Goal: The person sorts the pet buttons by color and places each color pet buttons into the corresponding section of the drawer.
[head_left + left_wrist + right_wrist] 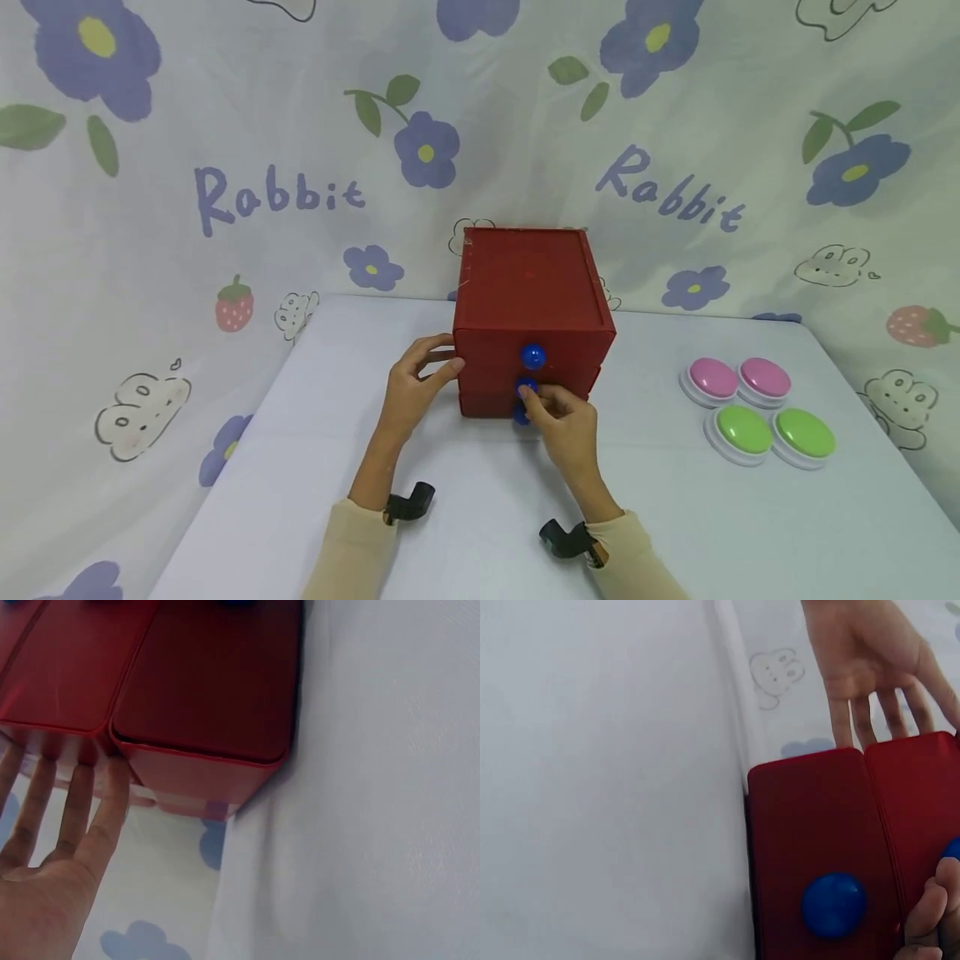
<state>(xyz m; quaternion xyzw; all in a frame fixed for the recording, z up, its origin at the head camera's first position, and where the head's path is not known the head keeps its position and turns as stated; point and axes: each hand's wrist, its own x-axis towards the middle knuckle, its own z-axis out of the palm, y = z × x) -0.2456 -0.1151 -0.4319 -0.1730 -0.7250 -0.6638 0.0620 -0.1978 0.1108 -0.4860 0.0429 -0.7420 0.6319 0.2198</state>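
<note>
A red drawer box [532, 283] stands on the white table, with three blue knobs in a column down its front. My right hand [570, 425] pinches the middle knob [527, 385] between thumb and fingers. Partly hidden below that hand is the bottom knob [834, 906], seen whole in the right wrist view. The top knob [533, 357] is untouched. At the box's left side is my left hand [416, 379], its extended fingers [79, 799] reaching the side of the drawers. Its thumb lies by the front left edge.
To the right on the table [645, 517] sit two pink push buttons [713, 378] and two green ones [744, 429], all on white bases. A patterned cloth [270, 242] hangs behind the box. Each wrist wears a black camera mount [411, 502].
</note>
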